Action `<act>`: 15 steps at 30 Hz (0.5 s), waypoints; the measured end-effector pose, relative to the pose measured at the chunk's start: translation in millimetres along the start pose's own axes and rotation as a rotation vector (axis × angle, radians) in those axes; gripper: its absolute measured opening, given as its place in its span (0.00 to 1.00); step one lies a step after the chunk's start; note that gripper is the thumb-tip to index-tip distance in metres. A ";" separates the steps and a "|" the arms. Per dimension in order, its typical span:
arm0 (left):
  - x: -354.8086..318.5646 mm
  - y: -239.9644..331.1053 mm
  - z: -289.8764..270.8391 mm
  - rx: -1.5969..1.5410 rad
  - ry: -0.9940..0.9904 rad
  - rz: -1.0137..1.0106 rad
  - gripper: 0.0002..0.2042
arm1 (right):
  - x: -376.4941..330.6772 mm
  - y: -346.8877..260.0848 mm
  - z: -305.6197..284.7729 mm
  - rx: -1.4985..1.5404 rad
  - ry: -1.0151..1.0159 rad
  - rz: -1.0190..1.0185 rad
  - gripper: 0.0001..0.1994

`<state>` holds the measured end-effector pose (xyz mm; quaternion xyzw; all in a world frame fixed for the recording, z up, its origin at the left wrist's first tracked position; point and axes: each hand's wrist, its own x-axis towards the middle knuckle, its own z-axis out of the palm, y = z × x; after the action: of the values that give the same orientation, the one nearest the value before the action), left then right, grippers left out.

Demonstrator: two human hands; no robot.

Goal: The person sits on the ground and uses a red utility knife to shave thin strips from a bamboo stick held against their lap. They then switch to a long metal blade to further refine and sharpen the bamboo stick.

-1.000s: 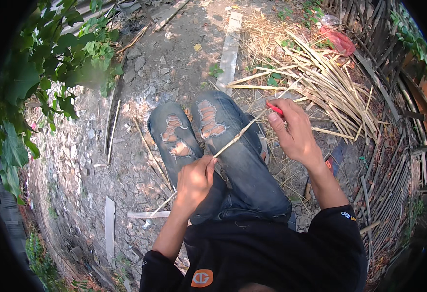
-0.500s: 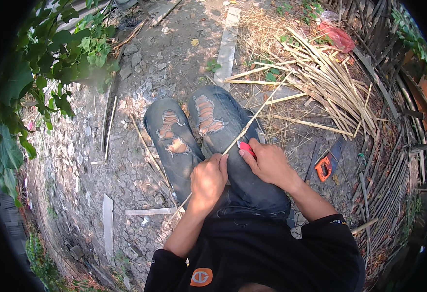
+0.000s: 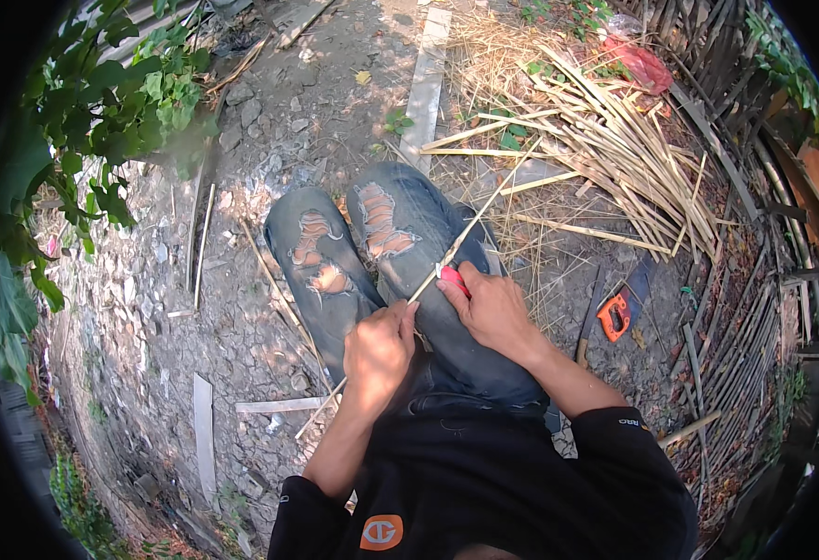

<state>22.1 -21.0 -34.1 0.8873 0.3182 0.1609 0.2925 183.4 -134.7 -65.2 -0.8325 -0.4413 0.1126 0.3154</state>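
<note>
A long thin bamboo strip (image 3: 478, 218) runs slantwise across my lap, its far end over the ground beyond my right knee. My left hand (image 3: 379, 353) is closed around it, with its near end showing past my left wrist. My right hand (image 3: 491, 308) grips a red-handled tool (image 3: 452, 278), perhaps a small knife. The front of that tool meets the strip above my right thigh; its blade is mostly hidden, so I cannot tell its exact kind. Pale shavings or a split bit show on the strip there. Under both hands are my torn jeans (image 3: 437, 219).
A heap of split bamboo strips (image 3: 629, 154) lies at the far right. Right of my leg are a handsaw with an orange handle (image 3: 616, 317) and a long dark blade (image 3: 592, 317). A flat board (image 3: 425, 89) lies ahead, leafy branches (image 3: 102, 121) hang at left.
The whole view has shifted slightly left. The red-handled tool has come closer against the bamboo strip, and both hands sit slightly further left, keeping their holds.
</note>
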 end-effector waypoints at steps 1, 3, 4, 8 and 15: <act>-0.9 -1.0 -1.8 0.001 -0.012 -0.001 0.08 | -0.7 0.6 2.8 0.000 0.020 -0.005 0.20; -2.5 -2.4 -4.6 -0.006 -0.025 -0.001 0.08 | -2.6 -0.9 4.6 0.005 0.050 -0.009 0.20; -3.6 -3.2 -5.4 -0.014 -0.026 -0.002 0.08 | -3.7 -1.9 5.4 0.011 0.060 -0.009 0.20; -7.2 -8.0 -9.4 -0.023 -0.040 0.002 0.09 | -8.7 -4.6 8.9 -0.027 0.034 0.015 0.19; 0.9 -16.8 -9.2 -0.247 -0.112 -0.001 0.10 | -10.6 4.6 12.3 0.155 0.030 0.036 0.19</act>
<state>10.5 -6.0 -37.3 0.8520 0.2797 0.1489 0.4168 174.6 -139.9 -78.6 -0.8150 -0.4113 0.1398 0.3833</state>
